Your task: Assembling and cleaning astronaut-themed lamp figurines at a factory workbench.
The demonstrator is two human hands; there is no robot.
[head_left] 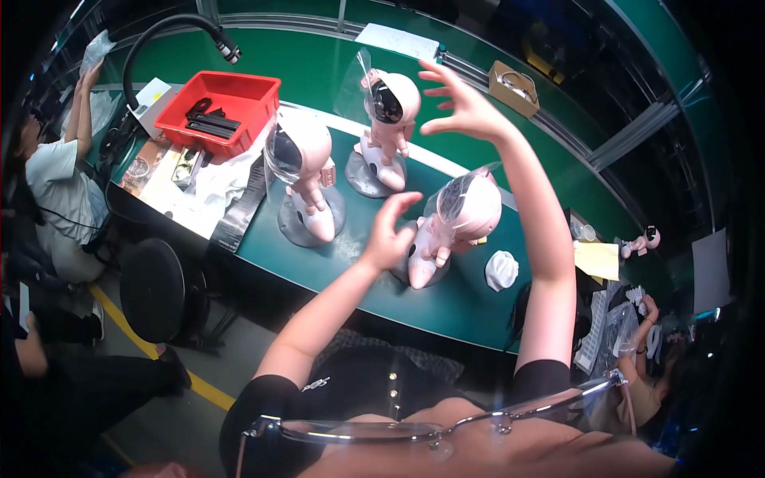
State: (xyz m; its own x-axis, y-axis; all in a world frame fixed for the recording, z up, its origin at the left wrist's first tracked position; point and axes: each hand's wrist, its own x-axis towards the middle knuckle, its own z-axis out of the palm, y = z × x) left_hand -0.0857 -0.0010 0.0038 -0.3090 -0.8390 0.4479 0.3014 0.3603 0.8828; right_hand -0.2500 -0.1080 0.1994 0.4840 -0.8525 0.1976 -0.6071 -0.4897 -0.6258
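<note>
The left hand (388,235) is hovering with fingers loosely curled and gripping nothing, just beside the nearest pink astronaut figurine (450,231), which is leaning on its grey round base on the green counter (470,299). A clear plastic bag (454,195) is lying over its helmet, seemingly to shield the glossy visor. The right hand (466,103) is raised higher, fingers spread wide and empty, close to the farthest figurine (389,131), also partly covered in clear film. A third figurine (307,179) is standing to the left. A crumpled white wrapper (500,269) is lying to the right of the nearest figurine. A red bin (219,107) holding black parts is sitting at the far left, and a small brown carton (514,86) is resting beyond the counter.
</note>
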